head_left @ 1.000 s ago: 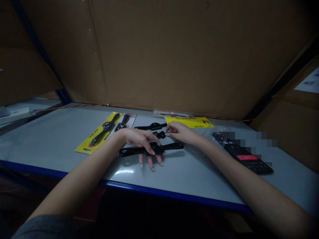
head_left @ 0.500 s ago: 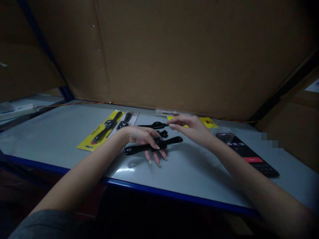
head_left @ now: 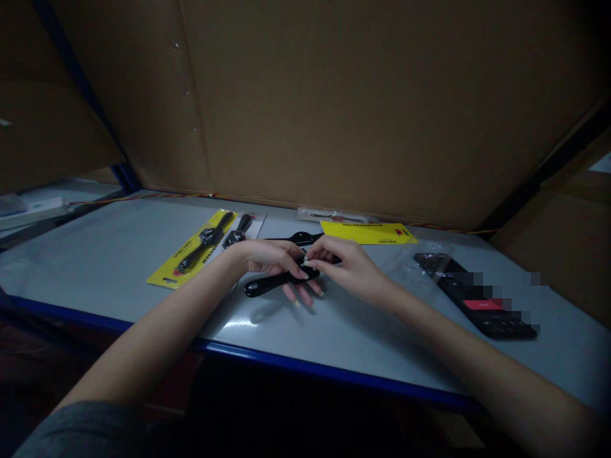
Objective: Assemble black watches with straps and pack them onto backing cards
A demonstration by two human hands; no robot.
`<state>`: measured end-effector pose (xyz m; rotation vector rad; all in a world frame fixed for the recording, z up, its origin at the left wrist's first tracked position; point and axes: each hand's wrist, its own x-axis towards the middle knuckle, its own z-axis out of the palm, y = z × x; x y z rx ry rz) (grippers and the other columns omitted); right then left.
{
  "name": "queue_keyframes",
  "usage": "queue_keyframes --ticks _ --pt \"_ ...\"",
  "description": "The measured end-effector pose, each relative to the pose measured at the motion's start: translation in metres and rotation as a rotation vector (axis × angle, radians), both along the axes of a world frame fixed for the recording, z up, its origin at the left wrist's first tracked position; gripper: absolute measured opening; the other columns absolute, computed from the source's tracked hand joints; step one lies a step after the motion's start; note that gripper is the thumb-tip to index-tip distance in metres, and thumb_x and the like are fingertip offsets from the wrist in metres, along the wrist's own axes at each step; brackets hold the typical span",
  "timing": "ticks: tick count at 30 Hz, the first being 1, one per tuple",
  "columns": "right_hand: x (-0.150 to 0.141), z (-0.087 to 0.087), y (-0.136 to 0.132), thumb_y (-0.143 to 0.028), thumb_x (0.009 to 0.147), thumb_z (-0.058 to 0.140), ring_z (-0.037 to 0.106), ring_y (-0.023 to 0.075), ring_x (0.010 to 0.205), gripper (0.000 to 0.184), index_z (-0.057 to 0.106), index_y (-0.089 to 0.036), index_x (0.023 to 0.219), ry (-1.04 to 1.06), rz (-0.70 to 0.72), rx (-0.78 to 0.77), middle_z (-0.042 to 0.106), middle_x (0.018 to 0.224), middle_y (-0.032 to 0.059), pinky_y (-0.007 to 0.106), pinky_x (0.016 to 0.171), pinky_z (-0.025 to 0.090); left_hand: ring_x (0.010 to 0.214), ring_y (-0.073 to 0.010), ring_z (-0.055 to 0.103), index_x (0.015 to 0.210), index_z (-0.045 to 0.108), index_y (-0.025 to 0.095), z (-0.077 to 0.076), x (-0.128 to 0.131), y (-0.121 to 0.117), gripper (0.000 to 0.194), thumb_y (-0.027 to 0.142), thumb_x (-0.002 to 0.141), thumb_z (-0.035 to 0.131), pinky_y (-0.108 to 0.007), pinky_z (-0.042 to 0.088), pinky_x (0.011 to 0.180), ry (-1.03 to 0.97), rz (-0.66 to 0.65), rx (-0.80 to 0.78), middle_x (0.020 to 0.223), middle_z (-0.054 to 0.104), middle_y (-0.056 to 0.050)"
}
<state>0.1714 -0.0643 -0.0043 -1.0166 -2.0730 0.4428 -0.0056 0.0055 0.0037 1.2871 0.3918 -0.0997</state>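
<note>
My left hand (head_left: 275, 259) is closed around a black spokeshave (head_left: 262, 285), held just above the table with its long handle pointing left. The thumb lies across its middle, and the other fingers show below it. My right hand (head_left: 338, 264) is pinched at the tool's middle, its fingertips touching there beside my left thumb. A small pale, shiny spot shows between those fingertips, too small to name. Behind the hands, a second black spokeshave (head_left: 301, 238) lies on the table, partly hidden by my fingers.
Two packaged spokeshaves lie at left, one on a yellow card (head_left: 168, 270). Another yellow card (head_left: 370, 233) and a small clear packet (head_left: 317, 214) are at the back. At right are a phone (head_left: 472, 296) and crumpled clear plastic (head_left: 414, 264). A cardboard wall (head_left: 334, 114) rises behind the table.
My right hand has moved left and toward me, from beside the rear spokeshave to the middle of the held one. My left hand keeps its hold, with the tool slightly shifted.
</note>
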Motion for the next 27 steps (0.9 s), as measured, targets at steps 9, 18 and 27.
queue_keyframes --ticks 9,18,27 --pt "-0.002 -0.004 -0.003 -0.014 0.086 0.044 0.051 0.0157 0.072 0.016 0.057 -0.017 0.078 -0.335 -0.037 0.283 0.058 0.076 0.0051 0.028 0.065 0.039 0.083 -0.021 0.067 0.096 0.059 0.009 -0.003 0.004 -0.003 0.022 0.013 0.075 0.061 -0.036 0.053 0.077 -0.067 0.033 0.044 0.09 0.069 -0.012" --pt "-0.003 -0.009 -0.003 -0.013 0.081 0.052 0.057 0.0133 0.072 0.012 0.062 -0.019 0.083 -0.092 -0.074 0.219 0.063 0.08 0.0028 0.025 0.067 0.042 0.084 -0.0217 0.067 0.103 0.056 0.006 -0.002 0.007 -0.008 0.033 0.008 0.071 0.063 -0.038 0.052 0.08 -0.082 0.143 0.068 0.09 0.068 -0.014" --pt "-0.005 -0.011 0.0 -0.018 0.078 0.058 0.059 0.0134 0.066 0.009 0.066 -0.019 0.081 0.141 -0.196 0.117 0.067 0.075 0.0019 0.026 0.061 0.045 0.088 -0.0229 0.066 0.108 0.052 0.006 -0.008 0.013 -0.008 0.041 0.0 0.068 0.06 -0.042 0.05 0.084 -0.187 0.299 -0.004 0.095 0.064 -0.014"
